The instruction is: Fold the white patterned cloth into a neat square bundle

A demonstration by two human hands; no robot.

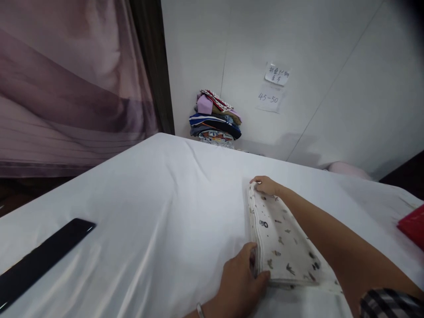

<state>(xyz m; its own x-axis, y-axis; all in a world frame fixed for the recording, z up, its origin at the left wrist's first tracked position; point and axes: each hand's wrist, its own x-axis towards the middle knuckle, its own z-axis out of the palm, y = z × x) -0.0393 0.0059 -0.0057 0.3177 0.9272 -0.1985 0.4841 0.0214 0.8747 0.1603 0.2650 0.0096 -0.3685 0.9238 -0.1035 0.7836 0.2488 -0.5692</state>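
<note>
A folded white cloth (281, 238) with small printed figures lies in several layers on the white sheet, its layered edge facing left. At its near left corner, my left hand (240, 278) grips the layers between thumb and fingers; a bracelet shows on that wrist. My right hand (265, 184) pinches the far left corner, the forearm running along the cloth's right side. Part of the cloth trails off to the right under that forearm.
Stacked folded clothes (215, 117) stand beyond the far edge, against the white wall. A black flat object (46, 260) lies at left, and something red (414, 227) at the right edge. Paper notes (271, 95) hang on the wall; a pinkish curtain (73, 88) is at left.
</note>
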